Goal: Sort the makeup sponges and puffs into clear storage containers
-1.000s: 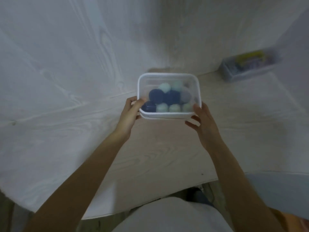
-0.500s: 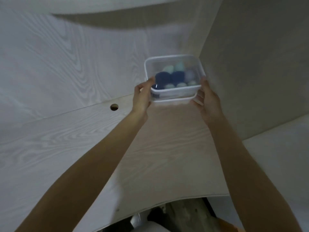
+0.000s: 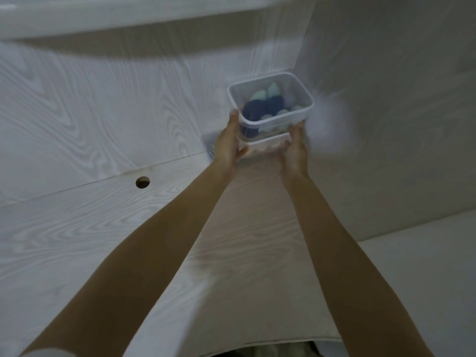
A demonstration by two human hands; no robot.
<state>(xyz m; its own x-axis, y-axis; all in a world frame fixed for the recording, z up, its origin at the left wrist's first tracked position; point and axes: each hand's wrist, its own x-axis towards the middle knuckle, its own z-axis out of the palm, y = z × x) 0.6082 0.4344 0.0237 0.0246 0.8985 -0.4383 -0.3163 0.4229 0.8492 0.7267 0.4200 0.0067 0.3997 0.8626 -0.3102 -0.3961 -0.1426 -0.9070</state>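
Clear plastic forms the container (image 3: 270, 104), a rounded rectangular tub with a thicker rim, held out at the far corner where the pale wood-grain desk (image 3: 103, 228) meets two upright panels. Its long axis runs left to right with the right end a little farther away, and the open-looking top tilts toward the camera. Whether it rests on the desk or hangs just above it cannot be told; blur hides the base. Inside lie soft rounded sponges (image 3: 260, 109): dark blue ones in the middle, pale mint teardrop shapes behind and in front, and a lilac one at the right. A whitish band, perhaps a lid or second tub, shows under the container between the hands.

Left hand (image 3: 228, 145) grips the left end, thumb up along the wall and fingers curled beneath. Right hand (image 3: 295, 148) clasps the near right corner, fingers bent under the base. A round cable hole (image 3: 142, 182) sits in the desk, well left.
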